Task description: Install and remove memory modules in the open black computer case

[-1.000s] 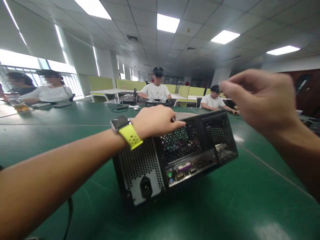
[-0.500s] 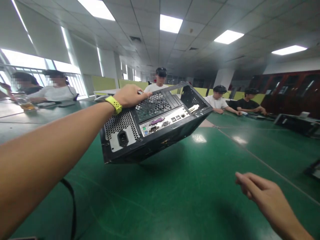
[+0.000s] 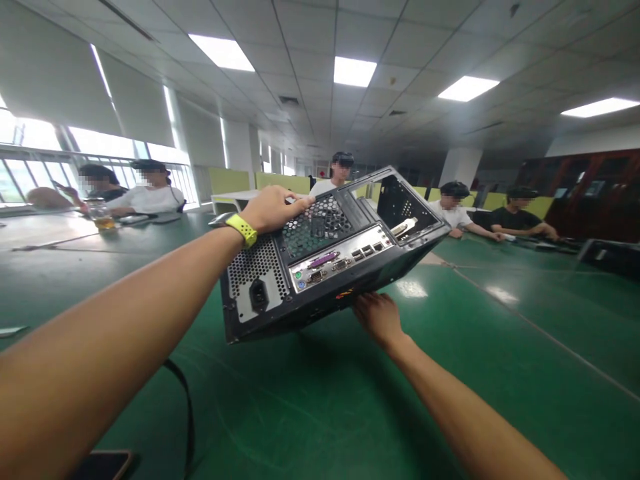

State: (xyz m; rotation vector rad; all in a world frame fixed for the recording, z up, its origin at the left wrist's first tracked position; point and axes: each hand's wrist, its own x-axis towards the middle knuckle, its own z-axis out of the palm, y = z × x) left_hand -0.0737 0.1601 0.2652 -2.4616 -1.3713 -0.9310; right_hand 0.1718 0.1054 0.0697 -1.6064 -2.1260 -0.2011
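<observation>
Underneath, right hand (image 3: 377, 317) meets tilted case (image 3: 325, 257) edge.

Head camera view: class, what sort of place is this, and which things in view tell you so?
Probably an office or training room used as a shared workspace. Long green tables, ceiling light panels, and other seated people. The left hand and right hand tilt a computer case.

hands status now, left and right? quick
Left hand: closed over the top rear edge of the computer case, holding it tilted off the green table.
Right hand: under the case's lower edge; fingers hidden, grip cannot be told.
</observation>
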